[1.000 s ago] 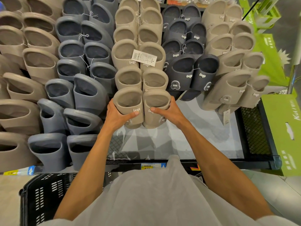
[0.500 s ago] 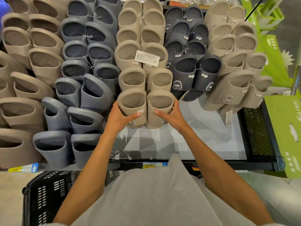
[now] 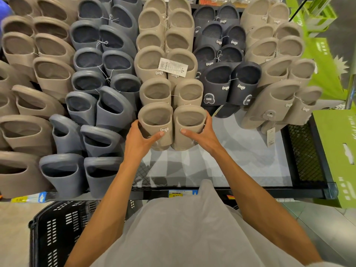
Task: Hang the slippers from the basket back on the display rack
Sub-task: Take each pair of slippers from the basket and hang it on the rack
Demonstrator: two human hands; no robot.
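A pair of beige slippers (image 3: 171, 124) sits at the bottom of the middle beige column on the display rack (image 3: 308, 151). My left hand (image 3: 140, 139) grips the left slipper, thumb across its front. The right slipper is gripped by my right hand (image 3: 200, 135), fingers round its outer side. The hook behind the pair is hidden. A black plastic basket (image 3: 57, 232) stands on the floor at the lower left; its inside is mostly out of view.
Rows of beige, grey and dark navy slippers hang all around the pair. Below the hands lies a pale shelf panel (image 3: 240, 160) edged by black mesh. Green cartons (image 3: 339, 151) stand at the right. A price label (image 3: 181, 193) sits on the shelf's front rail.
Both hands have kept hold of the beige pair and pushed it slightly up and closer to the pair above it on the rack.
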